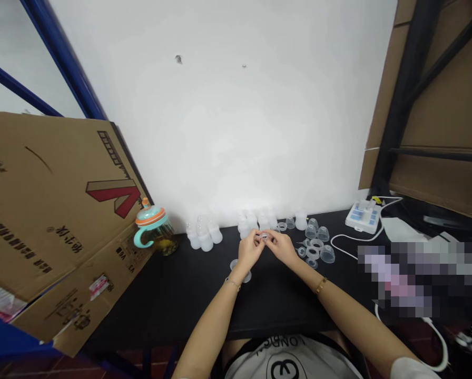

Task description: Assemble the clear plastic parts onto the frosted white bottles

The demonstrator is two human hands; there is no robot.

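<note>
My left hand and my right hand meet above the black table, fingertips pinched together. Between them is a small translucent ring-shaped part, partly covered by the fingers. It resembles the bottle collars lying to the right, though its exact kind is unclear. Just behind my hands stand several frosted white baby bottles. Beside my left wrist, clear round pieces lie on the table, partly hidden by the arm. Several clear dome caps are right of my right hand.
More white bottles stand at the back left, near a teal-lidded jug with dark liquid. A large cardboard box leans at the left. A white power strip with its cable lies at the right. The white wall closes the back.
</note>
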